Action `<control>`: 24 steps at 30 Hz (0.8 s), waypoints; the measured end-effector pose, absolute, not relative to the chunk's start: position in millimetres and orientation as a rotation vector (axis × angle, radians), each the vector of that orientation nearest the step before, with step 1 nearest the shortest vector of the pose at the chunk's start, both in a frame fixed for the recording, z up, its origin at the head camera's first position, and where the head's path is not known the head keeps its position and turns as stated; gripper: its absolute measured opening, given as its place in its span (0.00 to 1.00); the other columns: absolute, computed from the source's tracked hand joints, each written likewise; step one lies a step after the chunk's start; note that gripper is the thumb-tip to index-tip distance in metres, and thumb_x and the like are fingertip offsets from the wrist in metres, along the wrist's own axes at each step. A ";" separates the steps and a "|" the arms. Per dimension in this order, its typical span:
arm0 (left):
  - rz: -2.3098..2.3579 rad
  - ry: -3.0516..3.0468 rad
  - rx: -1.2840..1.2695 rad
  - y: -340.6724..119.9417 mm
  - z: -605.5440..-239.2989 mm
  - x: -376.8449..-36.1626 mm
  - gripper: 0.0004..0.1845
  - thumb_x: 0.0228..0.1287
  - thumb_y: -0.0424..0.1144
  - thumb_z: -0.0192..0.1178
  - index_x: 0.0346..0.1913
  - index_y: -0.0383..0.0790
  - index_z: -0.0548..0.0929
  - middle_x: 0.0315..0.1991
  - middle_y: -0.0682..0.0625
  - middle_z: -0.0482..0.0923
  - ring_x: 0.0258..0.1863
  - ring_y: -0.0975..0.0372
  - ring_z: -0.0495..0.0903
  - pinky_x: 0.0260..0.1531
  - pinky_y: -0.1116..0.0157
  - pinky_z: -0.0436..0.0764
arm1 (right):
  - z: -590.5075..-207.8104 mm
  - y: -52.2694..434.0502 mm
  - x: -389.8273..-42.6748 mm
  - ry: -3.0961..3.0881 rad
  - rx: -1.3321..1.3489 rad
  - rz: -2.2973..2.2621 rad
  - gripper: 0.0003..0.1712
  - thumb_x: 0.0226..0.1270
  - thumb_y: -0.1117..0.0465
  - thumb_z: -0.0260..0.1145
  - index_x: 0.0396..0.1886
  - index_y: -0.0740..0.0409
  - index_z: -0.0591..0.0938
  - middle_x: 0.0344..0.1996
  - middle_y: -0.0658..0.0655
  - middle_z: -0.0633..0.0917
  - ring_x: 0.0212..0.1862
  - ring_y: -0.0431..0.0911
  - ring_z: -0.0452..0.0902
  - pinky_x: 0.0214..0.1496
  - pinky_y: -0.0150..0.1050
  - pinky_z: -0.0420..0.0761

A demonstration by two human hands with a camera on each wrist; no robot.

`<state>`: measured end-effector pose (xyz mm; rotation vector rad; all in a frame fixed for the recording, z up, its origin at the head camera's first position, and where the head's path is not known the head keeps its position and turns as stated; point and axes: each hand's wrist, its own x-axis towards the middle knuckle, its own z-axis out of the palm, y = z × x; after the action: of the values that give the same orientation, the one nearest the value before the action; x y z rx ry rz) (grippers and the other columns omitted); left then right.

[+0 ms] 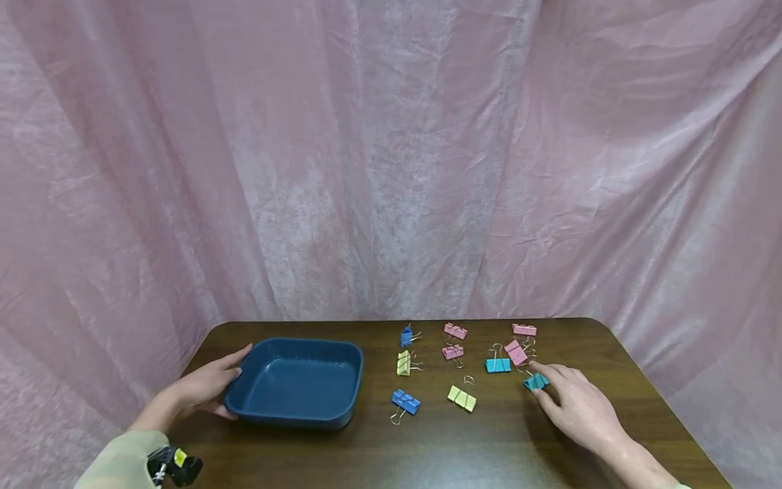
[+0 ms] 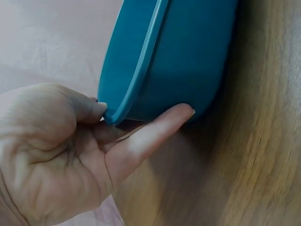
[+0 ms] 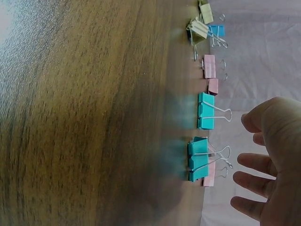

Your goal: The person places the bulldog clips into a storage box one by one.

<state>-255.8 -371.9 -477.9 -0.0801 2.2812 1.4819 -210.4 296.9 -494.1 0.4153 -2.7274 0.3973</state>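
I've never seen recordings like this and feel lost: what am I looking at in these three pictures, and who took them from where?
No machine here: a person works with two bare hands and wears three cameras. The wide picture comes from the head and looks down at a dark wooden table before a pink curtain. The other two come from the wrists.

The left hand rests against the side of an empty blue tray; its wrist view shows the thumb at the rim and a finger along the wall.

The right hand reaches with loosely spread fingers to a teal binder clip, seemingly not gripping it yet. Its wrist view looks sideways along the table. More binder clips in pink, blue, yellow and teal lie scattered nearby.
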 end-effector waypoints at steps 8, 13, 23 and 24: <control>1.551 2.237 -0.108 -359.9 -479.0 -256.5 0.33 0.83 0.31 0.34 0.83 0.44 0.38 0.76 0.21 0.36 0.51 0.39 0.78 0.35 0.42 0.87 | -495.5 297.4 -210.7 -2.729 0.411 0.402 0.30 0.66 0.54 0.73 0.67 0.51 0.79 0.56 0.56 0.84 0.59 0.61 0.78 0.53 0.62 0.79; 1.558 2.231 -0.116 -350.5 -476.6 -256.0 0.33 0.83 0.30 0.34 0.83 0.44 0.36 0.76 0.20 0.35 0.49 0.41 0.79 0.36 0.42 0.87 | -496.0 297.3 -210.7 -2.730 0.407 0.404 0.30 0.66 0.54 0.73 0.67 0.51 0.79 0.56 0.57 0.84 0.59 0.61 0.77 0.53 0.63 0.79; 1.591 2.211 -0.126 -335.0 -480.0 -259.7 0.33 0.83 0.31 0.34 0.83 0.44 0.37 0.77 0.23 0.33 0.48 0.42 0.79 0.36 0.42 0.87 | -497.8 297.7 -210.6 -2.744 0.397 0.413 0.30 0.67 0.54 0.72 0.68 0.51 0.79 0.57 0.58 0.83 0.60 0.62 0.77 0.52 0.64 0.80; 1.597 2.208 -0.128 -333.5 -480.3 -260.4 0.33 0.83 0.31 0.34 0.83 0.45 0.37 0.77 0.23 0.34 0.49 0.42 0.79 0.36 0.42 0.87 | -498.2 297.7 -210.5 -2.744 0.397 0.414 0.30 0.67 0.54 0.72 0.68 0.51 0.79 0.57 0.58 0.83 0.60 0.62 0.77 0.52 0.64 0.80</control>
<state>-260.4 -333.5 -480.3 -0.1284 2.2079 1.5970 -210.5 297.7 -498.2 0.3968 -2.7443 0.4135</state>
